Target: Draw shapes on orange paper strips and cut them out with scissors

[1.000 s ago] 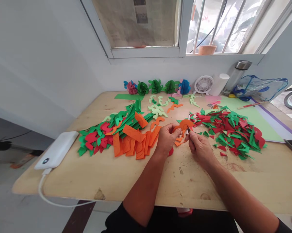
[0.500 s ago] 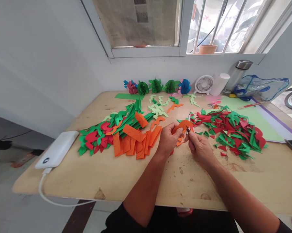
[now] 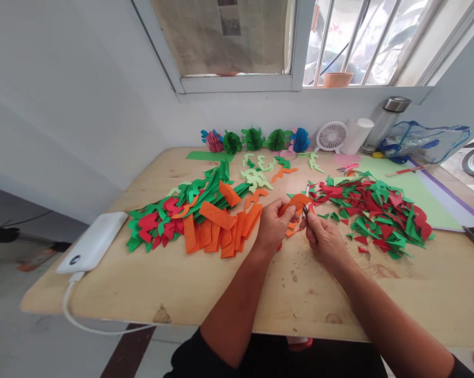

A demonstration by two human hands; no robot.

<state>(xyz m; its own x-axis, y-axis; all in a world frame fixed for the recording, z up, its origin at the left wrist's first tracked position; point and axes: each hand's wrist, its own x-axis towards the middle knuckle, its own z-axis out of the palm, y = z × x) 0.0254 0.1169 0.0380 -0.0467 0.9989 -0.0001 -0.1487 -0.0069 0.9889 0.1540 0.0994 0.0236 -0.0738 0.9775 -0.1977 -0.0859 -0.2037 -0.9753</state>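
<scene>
Near the middle of the table, my left hand (image 3: 275,223) pinches a curved piece of orange paper (image 3: 300,199). My right hand (image 3: 322,236) is closed around small scissors (image 3: 305,209), whose dark blades meet the paper's right edge. Just left of my left hand lie folded orange paper strips (image 3: 217,231), with lines drawn on some. Green folded strips (image 3: 215,191) and red cut shapes (image 3: 150,223) are heaped beyond them. Right of my right hand spreads a pile of red and green scraps (image 3: 379,210). A few orange bits lie under the held paper.
Folded paper figures (image 3: 254,139) stand along the wall beside a small white fan (image 3: 332,137), a bottle (image 3: 387,123) and a clear blue-edged bag (image 3: 424,142). A white power bank (image 3: 93,242) with a cable sits at the left edge. Light green cutouts (image 3: 256,179) lie mid-table.
The scissor blades have shifted slightly and look a little more apart at the orange paper. The orange paper has tilted slightly; both hands stay in nearly the same place.
</scene>
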